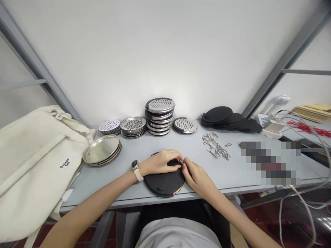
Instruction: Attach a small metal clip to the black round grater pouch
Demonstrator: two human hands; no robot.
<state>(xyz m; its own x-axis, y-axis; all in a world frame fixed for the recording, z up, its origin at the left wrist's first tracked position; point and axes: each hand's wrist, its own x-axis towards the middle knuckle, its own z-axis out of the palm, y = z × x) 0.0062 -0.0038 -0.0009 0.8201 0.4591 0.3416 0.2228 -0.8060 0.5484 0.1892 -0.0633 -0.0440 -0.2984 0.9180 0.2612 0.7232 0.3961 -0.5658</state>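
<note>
A round black disc (pixel 162 182) lies on the table's front edge, with a shiny strip showing along its lower right rim. My left hand (pixel 162 161) arches over the disc's upper part, thumb and fingers closed together at its right edge. There a small metal snap hook (pixel 180 161) glints between the fingertips, mostly hidden. From the right, my right hand (pixel 195 174) pinches at the same spot, its fingertips against those of my left hand. More loose snap hooks (pixel 218 150) lie in a pile beyond my right hand.
Behind the hands stand a tall stack of round graters (pixel 159 115), a lower grater stack (pixel 133 125) and a single grater (pixel 185 125). Black round covers (pixel 218 115) are piled at back right. Metal plates (pixel 100 150) and a cream bag (pixel 38 165) occupy the left.
</note>
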